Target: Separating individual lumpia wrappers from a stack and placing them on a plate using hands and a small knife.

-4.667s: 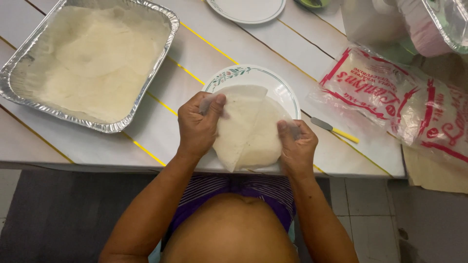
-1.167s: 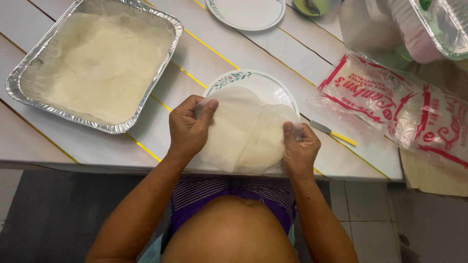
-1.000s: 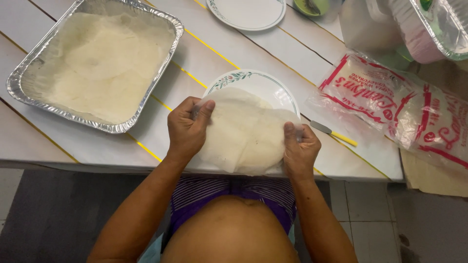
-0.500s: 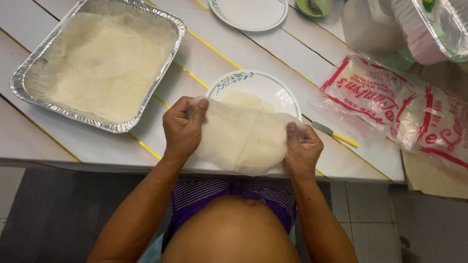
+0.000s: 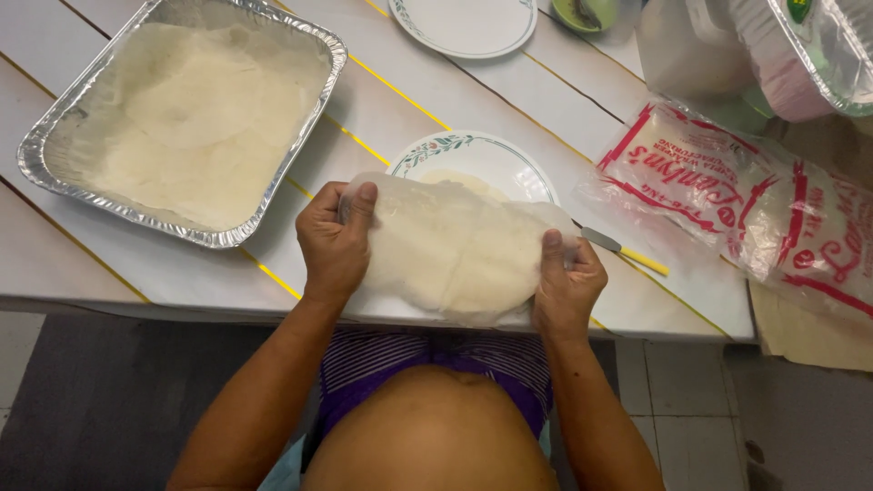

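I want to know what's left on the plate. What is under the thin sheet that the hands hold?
Under the thin sheet, pinched by the left hand and right hand, lies the plate, with a pale sheet showing at its far side. The rest is covered.

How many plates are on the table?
2: one plate lies under the thin wrapper that both hands hold; another plate sits at the table's far edge. More may be hidden.
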